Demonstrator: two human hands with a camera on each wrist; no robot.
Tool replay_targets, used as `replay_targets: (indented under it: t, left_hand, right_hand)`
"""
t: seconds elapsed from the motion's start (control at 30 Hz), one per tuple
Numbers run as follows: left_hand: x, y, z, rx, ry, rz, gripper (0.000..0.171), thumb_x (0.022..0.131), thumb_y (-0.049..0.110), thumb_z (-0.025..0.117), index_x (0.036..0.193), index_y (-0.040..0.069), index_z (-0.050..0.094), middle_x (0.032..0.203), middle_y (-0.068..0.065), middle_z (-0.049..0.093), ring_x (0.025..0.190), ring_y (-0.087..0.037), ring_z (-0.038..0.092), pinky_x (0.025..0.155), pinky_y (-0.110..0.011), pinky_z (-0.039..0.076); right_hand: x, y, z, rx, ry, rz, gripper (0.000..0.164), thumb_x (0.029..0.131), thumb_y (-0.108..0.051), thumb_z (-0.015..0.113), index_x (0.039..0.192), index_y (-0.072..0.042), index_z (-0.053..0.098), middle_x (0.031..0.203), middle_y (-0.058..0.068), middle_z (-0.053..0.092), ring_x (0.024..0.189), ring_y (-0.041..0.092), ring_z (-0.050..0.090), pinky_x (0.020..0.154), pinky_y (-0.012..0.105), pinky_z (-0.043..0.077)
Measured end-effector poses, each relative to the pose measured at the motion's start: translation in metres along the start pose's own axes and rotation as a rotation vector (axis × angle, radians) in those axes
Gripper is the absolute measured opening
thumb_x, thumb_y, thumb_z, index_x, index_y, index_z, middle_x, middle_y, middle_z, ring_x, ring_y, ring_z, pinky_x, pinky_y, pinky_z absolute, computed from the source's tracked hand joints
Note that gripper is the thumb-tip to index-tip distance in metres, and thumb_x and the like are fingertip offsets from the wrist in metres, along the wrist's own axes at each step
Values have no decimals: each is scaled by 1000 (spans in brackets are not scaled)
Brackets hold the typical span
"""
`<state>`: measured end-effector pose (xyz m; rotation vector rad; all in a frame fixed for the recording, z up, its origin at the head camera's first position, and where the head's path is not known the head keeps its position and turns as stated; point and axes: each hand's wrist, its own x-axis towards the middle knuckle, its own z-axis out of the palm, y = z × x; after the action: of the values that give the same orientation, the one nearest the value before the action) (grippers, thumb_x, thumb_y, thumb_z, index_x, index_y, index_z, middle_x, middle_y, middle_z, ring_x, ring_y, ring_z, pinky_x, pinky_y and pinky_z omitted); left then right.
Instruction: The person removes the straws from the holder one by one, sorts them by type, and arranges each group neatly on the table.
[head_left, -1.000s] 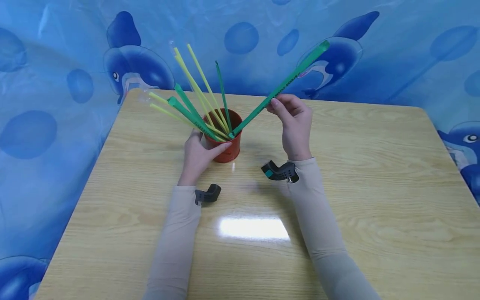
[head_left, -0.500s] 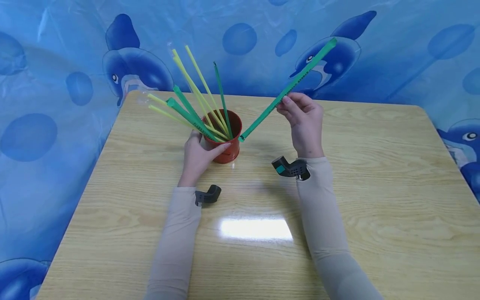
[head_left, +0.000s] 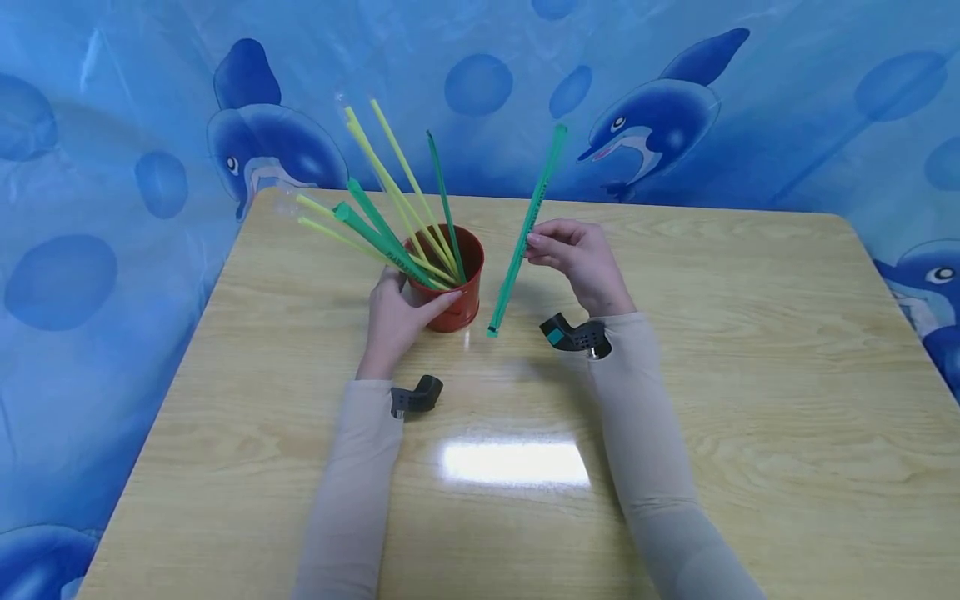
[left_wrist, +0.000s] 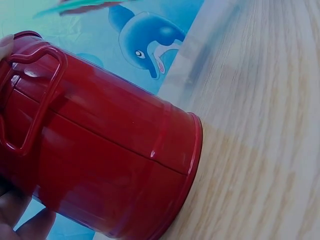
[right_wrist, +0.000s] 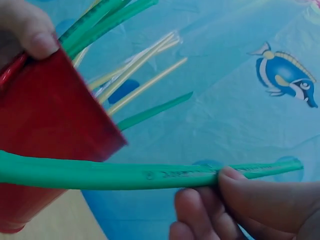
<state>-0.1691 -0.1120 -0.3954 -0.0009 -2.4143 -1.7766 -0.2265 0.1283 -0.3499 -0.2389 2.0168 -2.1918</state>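
A red metal bucket (head_left: 461, 312) stands on the table, and my left hand (head_left: 393, 321) grips its near left side with the thumb laid across just below the rim. Seen from the left wrist, the bucket's wire loop handle (left_wrist: 48, 100) shows on its wall. Several yellow straws (right_wrist: 147, 86) and green-wrapped straws (head_left: 382, 243) lean out of the bucket's mouth. To the bucket's right, my right hand (head_left: 581, 262) pinches one green-wrapped straw (head_left: 534, 204) around its middle, between thumb and fingers. This straw stands steeply tilted, its lower end beside the bucket. Dark lettering runs along its wrapper.
The pale wooden table (head_left: 750, 375) stretches off to the right and toward me. Behind it hangs a blue sheet (head_left: 480, 33) printed with dolphins. Each wrist carries a small black camera mount (head_left: 573, 335).
My right hand has drawn the green-wrapped straw away from the bucket's rim, then swung it steeper, with its lower end now nearer me. My left hand has stayed on the bucket.
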Motion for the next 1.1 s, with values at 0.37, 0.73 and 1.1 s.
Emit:
replay_targets:
  t: [0.37, 0.73, 1.1]
  left_hand:
    - [1, -1, -1, -13, 10, -7, 81, 74, 37, 80, 139, 10, 40, 137, -6, 48, 129, -19, 41, 105, -38, 36]
    - [-5, -5, 5, -13, -16, -16, 80, 73, 40, 81, 138, 12, 42, 136, -4, 49, 129, -20, 42, 104, -39, 37]
    - [-3, -3, 1, 16, 18, 7, 80, 73, 36, 81, 138, 10, 42, 136, -7, 48, 129, -22, 42, 106, -39, 35]
  right_hand:
    - [17, 41, 5, -171, -147, 268, 21, 91, -5, 61, 105, 11, 63, 81, 6, 68, 74, 17, 68, 78, 34, 55]
    - [10, 71, 10, -196, -192, 437, 25, 91, -4, 61, 107, 15, 62, 72, 6, 69, 63, 11, 66, 63, 23, 56]
    - [12, 68, 20, -328, -193, 417, 21, 89, -3, 63, 101, 15, 65, 71, 9, 69, 60, 10, 66, 57, 21, 55]
